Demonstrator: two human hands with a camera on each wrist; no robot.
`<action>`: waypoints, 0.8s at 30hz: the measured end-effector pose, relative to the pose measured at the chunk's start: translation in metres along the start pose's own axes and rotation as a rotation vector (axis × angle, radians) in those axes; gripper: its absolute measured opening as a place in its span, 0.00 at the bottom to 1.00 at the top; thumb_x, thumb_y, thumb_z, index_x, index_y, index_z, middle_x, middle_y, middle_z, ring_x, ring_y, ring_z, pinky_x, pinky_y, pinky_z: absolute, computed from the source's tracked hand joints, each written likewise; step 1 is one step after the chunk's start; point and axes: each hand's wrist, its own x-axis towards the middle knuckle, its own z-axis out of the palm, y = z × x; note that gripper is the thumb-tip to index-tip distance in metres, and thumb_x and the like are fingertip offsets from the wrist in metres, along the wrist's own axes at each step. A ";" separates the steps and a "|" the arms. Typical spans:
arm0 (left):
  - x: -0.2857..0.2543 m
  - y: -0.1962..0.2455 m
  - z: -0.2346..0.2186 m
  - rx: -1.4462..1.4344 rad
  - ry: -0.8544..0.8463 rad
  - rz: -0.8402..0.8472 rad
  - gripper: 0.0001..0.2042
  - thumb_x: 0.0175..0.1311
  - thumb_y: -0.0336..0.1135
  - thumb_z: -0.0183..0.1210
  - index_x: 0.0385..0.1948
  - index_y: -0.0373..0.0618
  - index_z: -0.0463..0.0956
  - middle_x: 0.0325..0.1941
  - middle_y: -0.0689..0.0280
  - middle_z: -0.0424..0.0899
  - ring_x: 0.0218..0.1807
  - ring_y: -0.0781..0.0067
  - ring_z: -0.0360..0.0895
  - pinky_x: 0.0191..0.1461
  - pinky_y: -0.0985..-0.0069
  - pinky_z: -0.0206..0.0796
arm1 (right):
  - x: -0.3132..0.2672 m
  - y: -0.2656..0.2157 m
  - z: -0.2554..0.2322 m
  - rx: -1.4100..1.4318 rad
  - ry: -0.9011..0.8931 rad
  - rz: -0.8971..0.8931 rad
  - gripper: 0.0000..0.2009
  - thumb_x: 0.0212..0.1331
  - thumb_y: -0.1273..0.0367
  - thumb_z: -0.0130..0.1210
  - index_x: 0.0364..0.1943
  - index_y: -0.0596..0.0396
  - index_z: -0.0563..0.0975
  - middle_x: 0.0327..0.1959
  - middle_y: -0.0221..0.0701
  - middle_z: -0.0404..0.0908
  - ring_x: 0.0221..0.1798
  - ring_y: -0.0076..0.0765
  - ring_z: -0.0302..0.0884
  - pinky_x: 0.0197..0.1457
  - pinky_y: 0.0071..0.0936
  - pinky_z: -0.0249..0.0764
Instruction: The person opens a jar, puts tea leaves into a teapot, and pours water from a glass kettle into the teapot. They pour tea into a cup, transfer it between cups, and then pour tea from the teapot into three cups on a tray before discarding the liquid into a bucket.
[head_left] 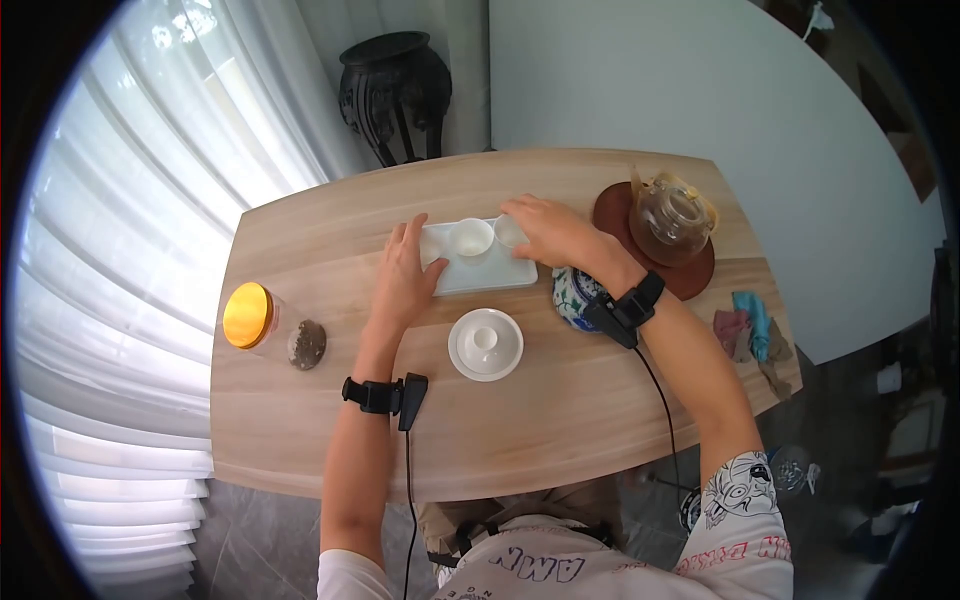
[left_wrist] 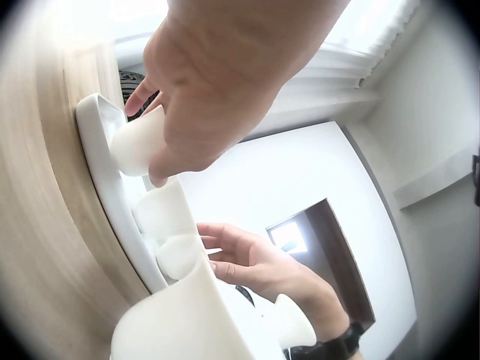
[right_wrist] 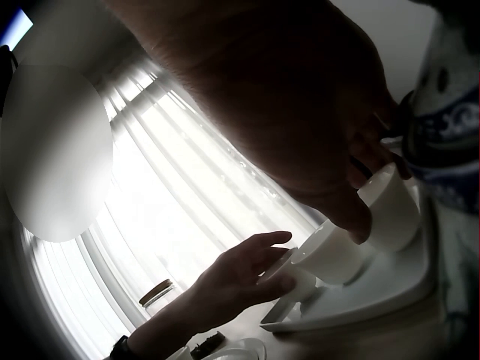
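While the lidded gaiwan (head_left: 485,343) sits nearest on the table (head_left: 300,420), the left hand (head_left: 403,275) pinches a small white cup (left_wrist: 139,142) at the white tray's (head_left: 480,277) left end. Right hand (head_left: 555,232) grips the far-right cup (head_left: 509,232). Risk: closely packed cups knock together and tip; the glass teapot (head_left: 668,217) stands just beyond.

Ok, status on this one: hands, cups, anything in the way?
Left hand grips the left cup on the white tray. Right hand holds the right cup. Middle cup untouched. Nothing blocking.
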 end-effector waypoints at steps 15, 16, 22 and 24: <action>0.025 0.033 0.006 0.232 -0.201 0.160 0.37 0.55 0.39 0.77 0.68 0.45 0.72 0.72 0.54 0.76 0.76 0.48 0.67 0.81 0.44 0.53 | -0.054 -0.019 -0.055 0.184 0.114 0.176 0.34 0.61 0.60 0.69 0.69 0.60 0.71 0.65 0.47 0.78 0.66 0.54 0.77 0.70 0.43 0.74; 0.026 0.030 0.010 0.232 -0.235 0.129 0.37 0.55 0.40 0.77 0.68 0.45 0.72 0.72 0.55 0.75 0.77 0.48 0.67 0.81 0.44 0.52 | -0.069 -0.025 -0.065 0.222 0.113 0.222 0.33 0.63 0.60 0.68 0.70 0.59 0.71 0.65 0.45 0.78 0.64 0.50 0.78 0.68 0.41 0.74; 0.011 0.023 0.012 0.245 0.098 0.294 0.33 0.58 0.37 0.75 0.67 0.44 0.73 0.64 0.50 0.81 0.71 0.46 0.73 0.79 0.46 0.57 | -0.147 -0.042 -0.080 0.387 0.230 0.431 0.28 0.66 0.61 0.67 0.66 0.60 0.75 0.59 0.40 0.81 0.57 0.43 0.82 0.60 0.37 0.78; -0.003 0.028 -0.006 0.206 0.201 0.177 0.30 0.61 0.37 0.73 0.66 0.44 0.74 0.62 0.50 0.81 0.68 0.48 0.75 0.73 0.52 0.63 | -0.169 -0.044 -0.075 0.395 0.239 0.490 0.27 0.66 0.61 0.67 0.65 0.60 0.76 0.57 0.39 0.81 0.53 0.41 0.82 0.57 0.36 0.79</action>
